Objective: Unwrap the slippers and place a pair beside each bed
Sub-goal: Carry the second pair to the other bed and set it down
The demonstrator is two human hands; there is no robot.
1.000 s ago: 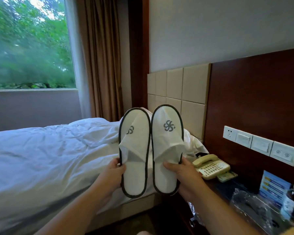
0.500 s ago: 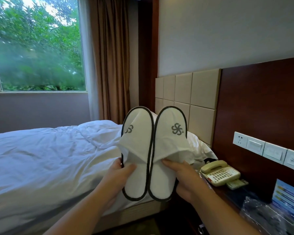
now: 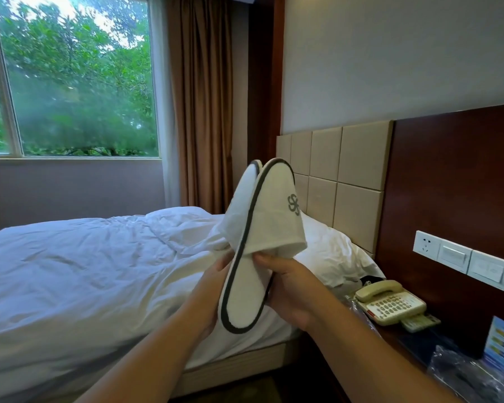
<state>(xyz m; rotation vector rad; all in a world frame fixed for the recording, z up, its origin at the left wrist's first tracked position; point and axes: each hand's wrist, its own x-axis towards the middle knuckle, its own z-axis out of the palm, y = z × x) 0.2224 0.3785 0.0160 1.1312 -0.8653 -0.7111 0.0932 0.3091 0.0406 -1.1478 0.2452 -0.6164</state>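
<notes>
Slippers (image 3: 253, 248) clasped between left hand (image 3: 213, 289) and right hand (image 3: 291, 289) above bed (image 3: 85, 271).

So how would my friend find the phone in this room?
Start at the white bed and go to the dark bedside table on the right of it. The phone sits there, below the wall switches: cream, with a handset and rows of buttons.

Straight ahead at twelve o'clock I hold the two slippers (image 3: 262, 234) upright and pressed together, my left hand (image 3: 216, 289) on one side and my right hand (image 3: 288, 289) on the other, in front of the pillow (image 3: 332, 257). The bed (image 3: 99, 271) spreads from nine to eleven o'clock under the window (image 3: 79, 82), the headboard (image 3: 346, 175) behind it at one. At three o'clock the telephone (image 3: 390, 303) sits on the nightstand (image 3: 413, 347) below the wall switches (image 3: 463, 261).
</notes>
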